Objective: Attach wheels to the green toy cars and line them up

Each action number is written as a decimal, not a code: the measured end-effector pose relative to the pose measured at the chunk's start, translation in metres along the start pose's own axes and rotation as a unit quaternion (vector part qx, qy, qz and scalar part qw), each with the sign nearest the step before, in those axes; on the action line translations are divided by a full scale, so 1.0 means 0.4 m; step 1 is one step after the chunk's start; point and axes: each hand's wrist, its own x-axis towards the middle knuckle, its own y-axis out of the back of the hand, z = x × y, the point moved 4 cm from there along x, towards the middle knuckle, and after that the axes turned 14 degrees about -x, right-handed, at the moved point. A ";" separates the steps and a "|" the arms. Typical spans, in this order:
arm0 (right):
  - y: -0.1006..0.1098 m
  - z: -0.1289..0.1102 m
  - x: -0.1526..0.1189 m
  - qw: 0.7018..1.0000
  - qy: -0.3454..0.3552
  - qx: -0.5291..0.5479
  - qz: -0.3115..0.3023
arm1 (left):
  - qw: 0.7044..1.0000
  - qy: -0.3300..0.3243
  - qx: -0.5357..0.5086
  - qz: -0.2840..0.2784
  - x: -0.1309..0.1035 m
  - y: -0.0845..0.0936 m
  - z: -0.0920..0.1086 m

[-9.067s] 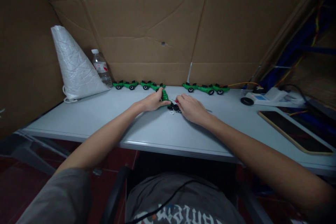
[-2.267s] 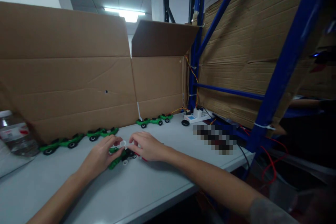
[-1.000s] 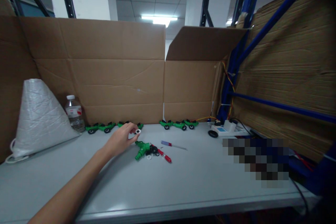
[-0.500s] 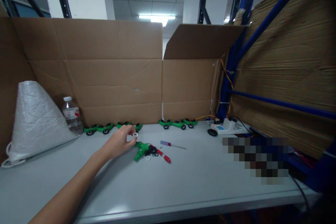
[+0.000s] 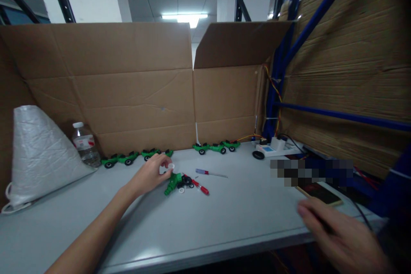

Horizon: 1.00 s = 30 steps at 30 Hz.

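Observation:
My left hand (image 5: 153,174) pinches a small white ring (image 5: 171,166) between thumb and fingers, just above a green toy body (image 5: 173,183). Black wheels and small parts (image 5: 186,182) lie against that body, with another white ring (image 5: 181,190) beside them. A red screwdriver (image 5: 201,187) rests to their right, and a blue-handled screwdriver (image 5: 211,174) lies behind it. At the lower right, my right hand (image 5: 340,233) is over the table's front edge, blurred by motion, so its fingers cannot be made out well.
Several green toy cars (image 5: 128,158) stand along the cardboard wall (image 5: 141,98). On the left are a silvery bag (image 5: 41,158) and a water bottle (image 5: 86,143). A power strip (image 5: 278,150), a black ring (image 5: 258,155) and a phone (image 5: 321,192) lie on the right.
My right hand has come into view at the lower right. My left hand, still holding the white ring, has shifted slightly right. The camera view has turned a little to the right.

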 end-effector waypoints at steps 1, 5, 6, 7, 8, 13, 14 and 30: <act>-0.034 -0.048 0.069 0.998 0.027 0.017 -0.060 | 1.000 0.001 -0.004 0.001 0.000 -0.001 0.000; -0.175 -0.266 0.349 0.964 0.155 0.104 -0.188 | 0.999 -0.002 -0.037 -0.003 0.004 -0.010 0.004; -0.209 -0.310 0.403 0.956 0.173 0.131 -0.196 | 0.999 -0.002 -0.047 -0.003 0.006 -0.013 0.005; -0.245 -0.344 0.446 0.950 0.177 0.156 -0.204 | 0.998 -0.001 -0.056 -0.004 0.010 -0.016 0.008; -0.282 -0.368 0.477 0.944 0.168 0.183 -0.215 | 0.998 0.000 -0.064 -0.002 0.013 -0.019 0.011; -0.441 -0.413 0.499 0.905 0.129 0.312 -0.258 | 0.994 0.016 -0.105 -0.018 0.034 -0.035 0.023; -0.462 -0.412 0.492 0.901 0.113 0.333 -0.256 | 0.993 0.017 -0.112 -0.021 0.037 -0.037 0.025; -0.513 -0.391 0.422 0.930 0.171 0.233 -0.228 | 0.998 -0.005 -0.020 -0.059 -0.021 -0.029 0.036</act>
